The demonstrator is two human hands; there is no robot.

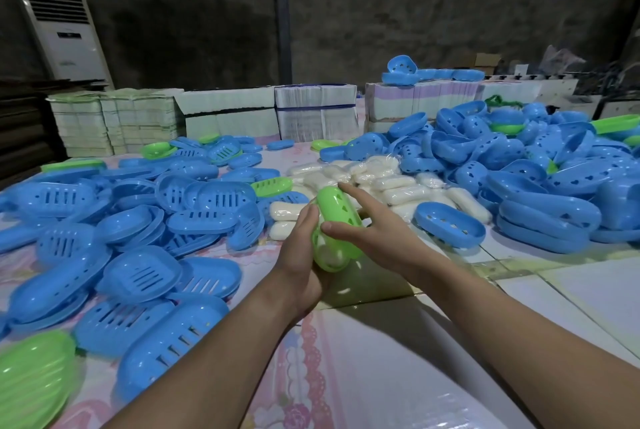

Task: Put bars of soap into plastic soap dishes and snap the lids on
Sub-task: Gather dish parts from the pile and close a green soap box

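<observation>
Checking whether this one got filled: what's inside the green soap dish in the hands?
Through the green soap dish, something white shows near its lower end, likely a soap bar. The left hand and right hand cover the rest.

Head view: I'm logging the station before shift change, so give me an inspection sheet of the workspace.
Surface: table under pink floral plastic cover.
Job's things: green soap dish with white soap inside, lid on; wrapped soap bars heaped centre.
Clutter: blue slotted trays piled left; blue lids piled right.
Grippers: left hand grips the dish; right hand pinches it, forefinger extended.
Cables: nothing seen.
Surroundings: stacked flat cartons, air conditioner.
</observation>
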